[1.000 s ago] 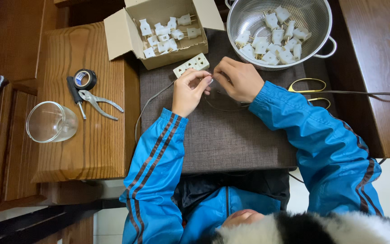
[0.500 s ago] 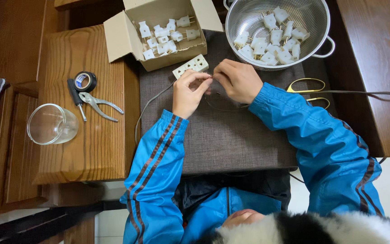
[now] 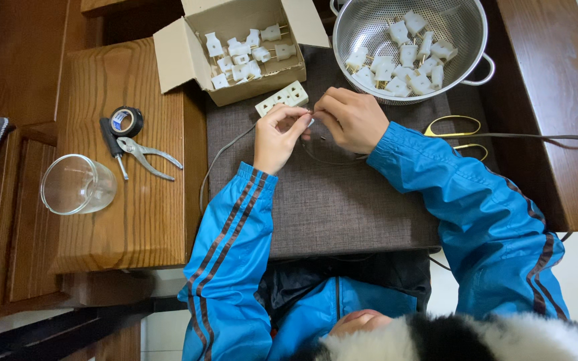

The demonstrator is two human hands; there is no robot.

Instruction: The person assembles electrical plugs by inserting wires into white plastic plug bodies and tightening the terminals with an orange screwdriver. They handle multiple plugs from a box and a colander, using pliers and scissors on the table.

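While both hands meet over the far middle of the grey fabric pad, the work is fine and close: the left hand is pinched nearly shut on the end of a thin grey wire, and the right hand is curled against it, fingertips closed on something small that cannot be made out from here. The wire trails off the pad's left edge; a second dark loop of it lies on the pad just below the right hand. A white socket block lies touching the left fingertips, at the far edge of the pad.

To do this well, I judge, the wire end should be held short and steady near the pinch — a long free end would wander — and the wrists rested on the pad.

A cardboard box of white plugs stands at the far left corner; a steel colander holding more plugs sits at the far right. Yellow-handled scissors lie by the right sleeve. On the wooden side table — pliers, a screwdriver, black tape and a glass jar.
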